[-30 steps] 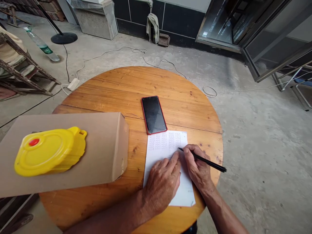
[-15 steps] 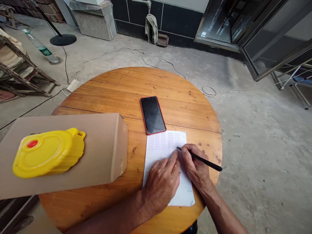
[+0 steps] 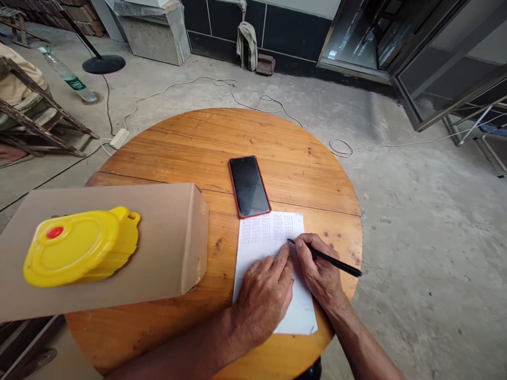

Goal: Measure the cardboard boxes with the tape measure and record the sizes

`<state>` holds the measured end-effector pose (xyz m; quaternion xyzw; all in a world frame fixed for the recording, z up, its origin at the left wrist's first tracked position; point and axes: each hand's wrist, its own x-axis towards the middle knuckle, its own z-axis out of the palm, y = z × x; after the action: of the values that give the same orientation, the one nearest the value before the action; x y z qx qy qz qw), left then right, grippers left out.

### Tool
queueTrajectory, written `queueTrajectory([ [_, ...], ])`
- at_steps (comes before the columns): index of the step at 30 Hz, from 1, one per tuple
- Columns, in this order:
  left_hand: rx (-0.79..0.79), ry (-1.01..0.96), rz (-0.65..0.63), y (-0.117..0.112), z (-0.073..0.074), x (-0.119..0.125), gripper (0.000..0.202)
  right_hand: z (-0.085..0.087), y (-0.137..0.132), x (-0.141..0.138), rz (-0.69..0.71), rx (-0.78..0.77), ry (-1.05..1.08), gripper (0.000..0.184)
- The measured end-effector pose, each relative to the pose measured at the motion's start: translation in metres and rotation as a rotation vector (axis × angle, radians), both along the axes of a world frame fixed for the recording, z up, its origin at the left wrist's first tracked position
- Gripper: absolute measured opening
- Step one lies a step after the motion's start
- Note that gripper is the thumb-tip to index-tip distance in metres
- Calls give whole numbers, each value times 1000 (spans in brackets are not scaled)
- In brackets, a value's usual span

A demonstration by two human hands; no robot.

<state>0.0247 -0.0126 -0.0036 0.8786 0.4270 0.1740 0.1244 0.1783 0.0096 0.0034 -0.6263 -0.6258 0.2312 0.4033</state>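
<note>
A white sheet of paper [image 3: 261, 240] with rows of small handwriting lies on the round wooden table [image 3: 198, 142]. My left hand [image 3: 263, 298] rests flat on the paper, fingers stretched out, holding it down. My right hand [image 3: 320, 272] grips a black pen [image 3: 336, 262] whose tip touches the paper just under the written rows. A black phone in a red case [image 3: 249, 186] lies screen-up, touching the paper's top edge.
A cardboard box [image 3: 166, 237] covers the table's left side, with a yellow lidded container [image 3: 81, 247] on top. White cables [image 3: 237, 97], a power strip [image 3: 119, 138], a plastic bottle [image 3: 67, 74] and a wooden frame [image 3: 35, 119] lie on the concrete floor around.
The pen's tip has shifted slightly left along the paper and the pen's angle has changed a little. My left hand stays put.
</note>
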Motion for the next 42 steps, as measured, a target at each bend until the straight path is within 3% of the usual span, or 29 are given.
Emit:
queueTrajectory([
  [8,25,-4,-12,1,0,-1,41,-7,-4,4,-85,6,78,19],
  [42,16,-13,-7,1,-2,0,42,-4,-1,1,-75,-14,-5,21],
])
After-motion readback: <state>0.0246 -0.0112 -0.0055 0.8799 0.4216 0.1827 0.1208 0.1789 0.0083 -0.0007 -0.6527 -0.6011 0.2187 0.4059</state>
